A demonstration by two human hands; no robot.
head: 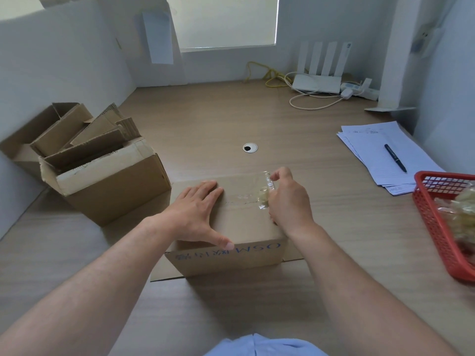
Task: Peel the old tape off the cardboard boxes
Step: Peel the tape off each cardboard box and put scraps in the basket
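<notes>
A brown cardboard box (pixel 246 227) with blue print on its near side stands on the desk in front of me. My left hand (pixel 199 214) lies flat on its top, fingers spread, thumb over the near edge. My right hand (pixel 288 201) pinches a strip of clear tape (pixel 266 187) at the box's right side; the strip is lifted and crumpled between the fingers. A stretch of the same tape still runs along the top seam between my hands.
Two open cardboard boxes (pixel 108 181) with loose cardboard pieces stand at the left. A red plastic basket (pixel 437 227) with crumpled tape sits at the right edge. Lined papers (pixel 372 147) and a black pen (pixel 395 158) lie beyond it; a router (pixel 317 83) and cables at the back.
</notes>
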